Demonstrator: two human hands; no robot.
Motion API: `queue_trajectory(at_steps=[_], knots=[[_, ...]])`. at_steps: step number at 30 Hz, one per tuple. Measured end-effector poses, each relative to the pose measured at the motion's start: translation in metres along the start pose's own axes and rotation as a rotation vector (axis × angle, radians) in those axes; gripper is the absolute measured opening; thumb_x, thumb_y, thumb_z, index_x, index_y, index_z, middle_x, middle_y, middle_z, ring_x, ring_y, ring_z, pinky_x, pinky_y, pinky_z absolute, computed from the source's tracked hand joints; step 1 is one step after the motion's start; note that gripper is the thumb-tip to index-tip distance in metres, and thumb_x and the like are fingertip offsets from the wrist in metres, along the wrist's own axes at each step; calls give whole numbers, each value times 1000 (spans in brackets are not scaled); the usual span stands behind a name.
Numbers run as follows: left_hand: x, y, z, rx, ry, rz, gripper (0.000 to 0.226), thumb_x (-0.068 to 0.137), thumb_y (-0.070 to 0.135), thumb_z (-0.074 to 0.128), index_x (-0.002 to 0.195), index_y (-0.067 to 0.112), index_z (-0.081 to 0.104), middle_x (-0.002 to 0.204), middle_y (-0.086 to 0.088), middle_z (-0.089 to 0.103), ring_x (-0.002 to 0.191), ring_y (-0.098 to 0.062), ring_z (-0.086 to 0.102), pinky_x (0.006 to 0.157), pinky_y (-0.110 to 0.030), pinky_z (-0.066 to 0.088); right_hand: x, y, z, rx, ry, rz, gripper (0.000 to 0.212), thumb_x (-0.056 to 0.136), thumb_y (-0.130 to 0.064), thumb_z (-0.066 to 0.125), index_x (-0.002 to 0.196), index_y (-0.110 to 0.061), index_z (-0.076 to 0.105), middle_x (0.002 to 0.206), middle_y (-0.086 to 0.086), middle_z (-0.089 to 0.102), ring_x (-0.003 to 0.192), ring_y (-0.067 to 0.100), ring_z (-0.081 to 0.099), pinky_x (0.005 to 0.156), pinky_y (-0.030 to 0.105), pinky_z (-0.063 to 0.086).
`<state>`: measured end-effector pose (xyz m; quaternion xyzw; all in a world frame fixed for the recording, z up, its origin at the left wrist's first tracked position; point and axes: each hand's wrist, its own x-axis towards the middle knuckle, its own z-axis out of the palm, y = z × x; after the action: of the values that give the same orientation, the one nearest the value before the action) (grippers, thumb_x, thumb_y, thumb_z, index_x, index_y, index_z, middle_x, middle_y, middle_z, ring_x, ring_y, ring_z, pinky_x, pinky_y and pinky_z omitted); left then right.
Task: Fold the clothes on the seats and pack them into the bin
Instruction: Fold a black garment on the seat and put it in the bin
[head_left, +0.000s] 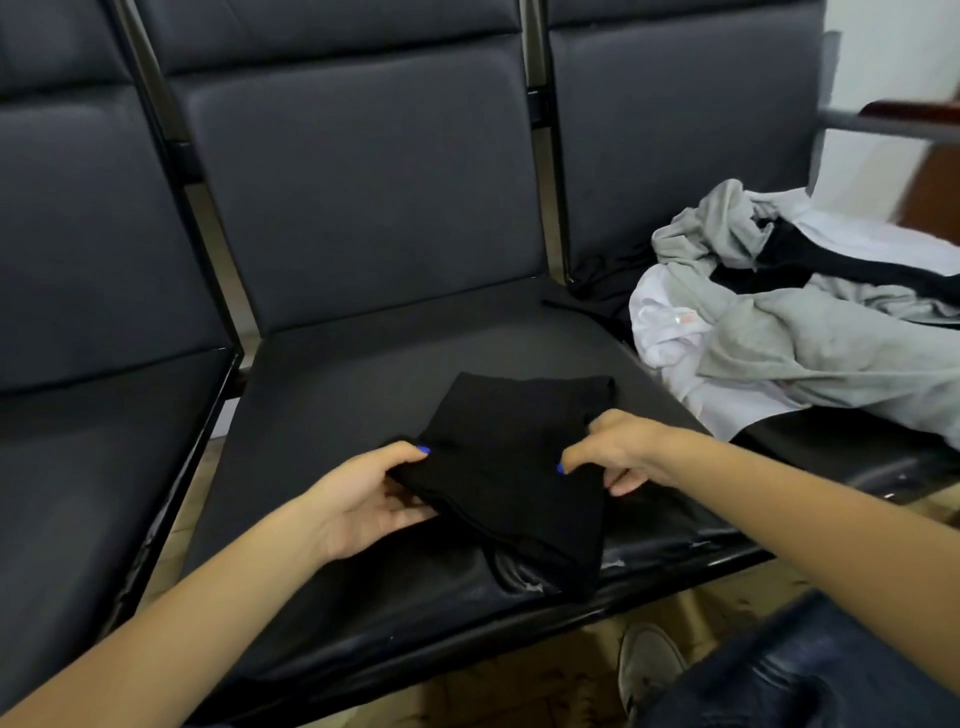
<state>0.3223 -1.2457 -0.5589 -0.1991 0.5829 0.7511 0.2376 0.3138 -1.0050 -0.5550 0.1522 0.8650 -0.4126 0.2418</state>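
On the middle seat (322, 395), both hands (left hand (363, 499), right hand (618, 452)) grip the folded black garment (514, 467), fingers hidden beneath.

A row of dark padded seats (363, 197) with upright backs fills the view, joined by metal frame bars (208, 208). A white wall (893, 47) rises at the far right beside a reddish wooden piece (930, 182). Below, a worn tiled floor (571, 670) shows.

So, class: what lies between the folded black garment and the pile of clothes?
Head view: only bare seat cushion separates the black garment from the pile.
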Motion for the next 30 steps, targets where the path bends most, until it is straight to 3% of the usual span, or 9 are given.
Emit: queue_trajectory(at_steps=[3,6,11,13,16,19,21,24,30], knots=[[-8,13,15,-158,-83,57,12,88,9,50,98,5,57,106,-17,62,92,-31,62,64,-50,59,3,-2,8,461,73,-21,19,88,-13,56,105,-4,55,97,13,59,85,27,58,69,33,48],[-21,34,41,-222,-145,147,10,91,9,46,89,2,54,83,-15,64,71,-25,64,48,-41,57,-5,-5,8,791,11,129,12,92,-11,52,103,-6,56,109,17,61,94,32,60,73,38,49],[-44,72,90,-234,-233,337,14,93,10,44,81,6,50,60,-10,66,53,-23,68,47,-34,56,-34,-12,-12,1203,-139,36,29,94,-6,48,70,-3,65,59,9,67,45,21,64,44,27,52],[-58,87,111,-264,-306,412,16,92,9,44,77,8,51,61,-8,66,56,-22,69,50,-33,57,-53,-15,-19,1375,-207,-141,38,92,-6,48,59,-3,68,56,8,66,46,17,65,46,23,53],[-86,106,143,-302,-461,507,9,76,7,49,73,8,58,69,-9,69,63,-23,71,54,-34,57,-77,-17,-29,1647,-307,-413,18,80,-10,55,76,-1,70,78,11,70,67,22,69,65,27,57],[-113,109,175,-290,-592,552,24,75,8,50,59,6,68,75,-11,71,67,-25,71,54,-34,57,-97,-14,-38,1758,-352,-679,42,89,-30,50,115,-2,66,123,18,63,114,33,60,96,47,49],[-128,103,192,-261,-650,563,28,80,9,47,62,5,69,78,-11,72,69,-26,72,53,-32,57,-110,-13,-45,1811,-371,-819,56,92,-44,46,134,-7,54,142,19,47,132,40,41,101,61,40],[-141,92,204,-256,-698,576,19,70,10,48,64,7,67,81,-11,72,71,-27,72,51,-33,56,-131,2,-61,1887,-300,-945,58,81,-45,58,125,-8,63,132,17,57,118,33,57,104,54,40],[-137,61,209,-32,-718,396,23,67,18,57,76,6,75,100,-17,72,77,-30,72,52,-36,57,-180,51,-93,1902,113,-956,37,75,-37,55,73,-10,79,90,6,75,76,21,72,70,35,60]])
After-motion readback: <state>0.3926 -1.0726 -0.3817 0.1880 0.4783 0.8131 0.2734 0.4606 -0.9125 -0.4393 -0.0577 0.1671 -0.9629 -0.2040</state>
